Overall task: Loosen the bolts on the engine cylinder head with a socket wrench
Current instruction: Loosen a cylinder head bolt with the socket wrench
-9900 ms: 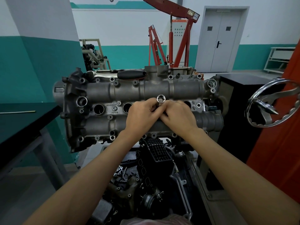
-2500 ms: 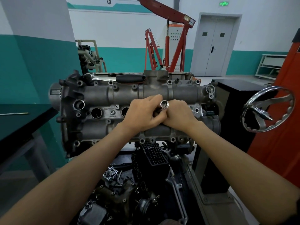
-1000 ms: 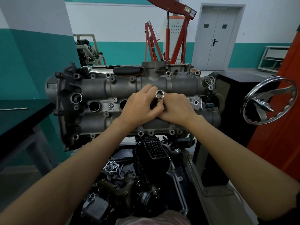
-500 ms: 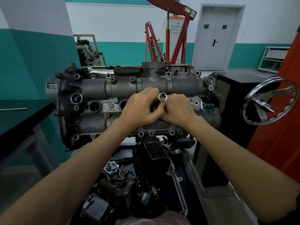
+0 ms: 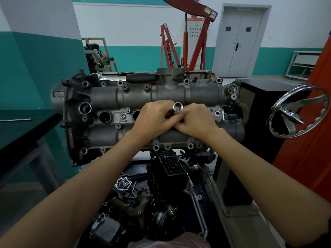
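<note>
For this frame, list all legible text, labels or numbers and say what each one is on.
"Foro 10", as best it reads, faint: cast into the cylinder head, below a small bolt.
A line of raised characters just above it on the cylinder head: too blurred to read.
Label on the red crane arm: too small to read.
Red marking at the top of the grey cabinet: too small to read.
</note>
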The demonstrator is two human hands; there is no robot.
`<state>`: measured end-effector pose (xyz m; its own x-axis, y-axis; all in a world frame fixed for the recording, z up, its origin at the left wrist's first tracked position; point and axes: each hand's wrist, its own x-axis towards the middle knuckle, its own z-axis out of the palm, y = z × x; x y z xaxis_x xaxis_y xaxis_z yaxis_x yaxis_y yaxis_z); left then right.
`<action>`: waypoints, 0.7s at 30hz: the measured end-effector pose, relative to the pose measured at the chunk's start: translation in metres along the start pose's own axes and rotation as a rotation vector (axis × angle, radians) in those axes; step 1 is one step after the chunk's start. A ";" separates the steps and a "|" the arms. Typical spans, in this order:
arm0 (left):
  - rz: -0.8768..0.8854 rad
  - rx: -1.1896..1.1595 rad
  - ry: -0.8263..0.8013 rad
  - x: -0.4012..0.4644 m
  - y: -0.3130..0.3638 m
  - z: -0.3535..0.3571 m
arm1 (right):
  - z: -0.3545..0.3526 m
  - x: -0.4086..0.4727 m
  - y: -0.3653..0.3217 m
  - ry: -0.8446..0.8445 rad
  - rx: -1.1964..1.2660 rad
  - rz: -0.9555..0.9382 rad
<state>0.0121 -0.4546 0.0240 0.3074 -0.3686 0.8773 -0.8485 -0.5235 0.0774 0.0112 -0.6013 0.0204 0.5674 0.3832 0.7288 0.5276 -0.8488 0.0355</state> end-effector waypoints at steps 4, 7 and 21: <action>0.002 0.007 -0.040 -0.001 0.003 -0.003 | -0.003 0.001 -0.007 0.051 0.003 -0.066; -0.003 0.021 -0.047 -0.001 0.005 -0.002 | -0.003 0.000 -0.006 0.015 0.008 -0.035; -0.017 -0.007 -0.035 -0.001 0.001 -0.001 | -0.004 -0.001 -0.007 0.026 0.003 -0.024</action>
<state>0.0107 -0.4538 0.0241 0.3363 -0.3865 0.8588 -0.8461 -0.5244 0.0953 0.0047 -0.5974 0.0216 0.5379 0.3939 0.7453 0.5429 -0.8382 0.0512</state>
